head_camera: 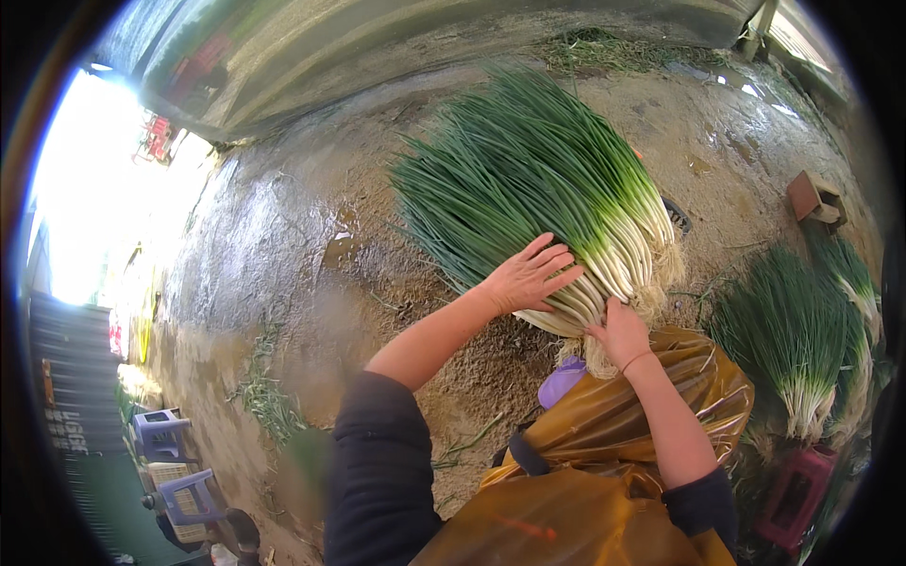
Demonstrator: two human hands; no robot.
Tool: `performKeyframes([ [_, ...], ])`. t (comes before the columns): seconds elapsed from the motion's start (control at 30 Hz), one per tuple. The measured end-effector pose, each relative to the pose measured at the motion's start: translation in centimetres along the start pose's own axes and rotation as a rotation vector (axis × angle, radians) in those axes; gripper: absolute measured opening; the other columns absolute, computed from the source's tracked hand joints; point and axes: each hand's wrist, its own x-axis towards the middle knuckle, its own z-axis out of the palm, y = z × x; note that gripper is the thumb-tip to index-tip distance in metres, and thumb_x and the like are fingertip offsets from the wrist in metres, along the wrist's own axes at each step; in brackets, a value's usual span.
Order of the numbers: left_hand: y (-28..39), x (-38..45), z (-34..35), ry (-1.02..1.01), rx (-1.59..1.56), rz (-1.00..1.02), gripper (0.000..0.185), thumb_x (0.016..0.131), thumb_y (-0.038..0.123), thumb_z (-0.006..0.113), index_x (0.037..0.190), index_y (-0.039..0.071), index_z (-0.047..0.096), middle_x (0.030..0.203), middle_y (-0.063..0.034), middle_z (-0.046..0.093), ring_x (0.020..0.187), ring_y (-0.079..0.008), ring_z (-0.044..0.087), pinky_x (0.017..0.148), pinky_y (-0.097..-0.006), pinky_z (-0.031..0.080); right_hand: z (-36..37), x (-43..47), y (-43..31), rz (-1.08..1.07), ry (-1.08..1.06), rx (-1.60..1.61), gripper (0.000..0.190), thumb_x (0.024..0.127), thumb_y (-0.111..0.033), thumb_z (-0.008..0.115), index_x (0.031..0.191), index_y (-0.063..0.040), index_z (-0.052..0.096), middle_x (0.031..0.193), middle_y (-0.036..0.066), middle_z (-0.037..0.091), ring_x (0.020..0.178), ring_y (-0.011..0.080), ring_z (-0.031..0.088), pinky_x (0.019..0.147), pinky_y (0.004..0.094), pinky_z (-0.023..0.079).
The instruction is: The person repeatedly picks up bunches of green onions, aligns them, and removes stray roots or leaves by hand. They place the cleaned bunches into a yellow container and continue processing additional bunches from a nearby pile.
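A large heap of spring onions (524, 163) lies before me, green leaves towards the upper left, white stems and stringy roots towards my lap. Across the nearer stalks rests my left hand (541, 276), palm down with its fingers spread. My right hand (623, 332) grips white stems just above the roots, its thumb on the near side and its fingertips partly hidden among the stalks. Under the roots, a purple item (563, 382) pokes out beside my brown waterproof apron (601, 488). A dark curved rim (677, 214) shows behind the heap's right side.
More spring onions (786, 332) lie at the right, near a dark red plastic stool (793, 495). A hollow brown block (814, 198) sits beyond them. Blue plastic stools (161, 433) stand at the lower left. Wet ground (248, 233) carries puddles and leaf scraps (269, 396).
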Motion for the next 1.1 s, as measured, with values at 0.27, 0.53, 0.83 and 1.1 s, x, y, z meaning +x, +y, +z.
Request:
performKeyframes([
  [0.27,-9.2,-5.4,-4.8,-0.304,0.393,-0.339,0.135,0.048,0.063,0.086,0.158,0.027,0.017,0.158,-0.0068,0.027,0.151,-0.0299,0.016,0.122,-0.0618,0.005,1.6,-0.8,1.4,-0.232,0.160,0.061,0.044,0.078,-0.022,0.081,0.102,-0.003,0.050,0.094,0.017,0.063,0.089,0.0376,0.062,0.077,0.0447,0.051],
  [0.53,-11.6,-6.3,-0.5,-0.369,0.295,-0.420,0.131,0.053,0.046,0.091,0.157,0.022,0.016,0.159,-0.0127,0.024,0.151,-0.0326,0.015,0.123,-0.0567,0.005,2.6,0.9,0.9,-0.191,0.141,-0.029,0.041,0.081,-0.024,0.077,0.102,-0.004,0.049,0.097,0.018,0.065,0.090,0.0378,0.065,0.076,0.0456,0.052],
  [0.83,-8.9,-4.6,-5.5,-0.542,0.282,-0.474,0.133,0.055,0.052,0.089,0.159,0.022,0.011,0.162,-0.0118,0.020,0.151,-0.0328,0.015,0.123,-0.0567,0.008,2.2,0.4,1.3,-0.161,0.123,0.019,0.043,0.082,-0.026,0.078,0.105,-0.002,0.051,0.102,0.020,0.065,0.097,0.0397,0.063,0.082,0.0469,0.052],
  [1.1,-8.8,-9.2,-10.7,-0.284,0.312,-0.448,0.115,0.058,0.014,0.090,0.155,0.019,0.026,0.158,-0.0138,0.025,0.148,-0.0339,0.024,0.120,-0.0576,0.017,-6.2,-8.8,5.1,-0.096,0.358,0.346,0.036,0.089,-0.020,0.070,0.120,-0.005,0.060,0.114,0.015,0.066,0.087,0.0223,0.071,0.084,0.0360,0.055],
])
